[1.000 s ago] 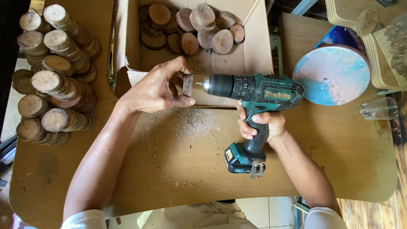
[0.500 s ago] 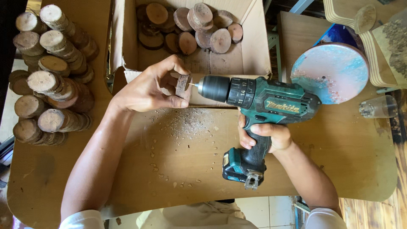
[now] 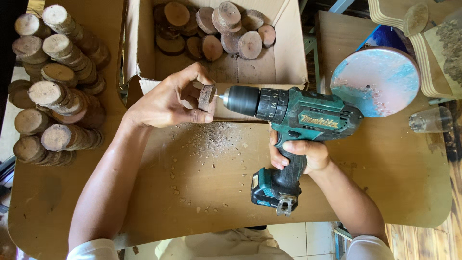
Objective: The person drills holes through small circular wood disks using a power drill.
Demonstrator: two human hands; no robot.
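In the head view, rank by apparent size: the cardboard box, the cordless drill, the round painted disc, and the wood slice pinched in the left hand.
1. cardboard box
2. cordless drill
3. round painted disc, though its raised position nearer the camera may enlarge it
4. wood slice in the left hand

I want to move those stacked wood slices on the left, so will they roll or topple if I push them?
Probably. The stacked wood slices are round discs leaning in slanted rows, so a shove would likely slide them apart. On edge they could roll, since their rims look round. They seem stiff and fairly light, being thin cuts.
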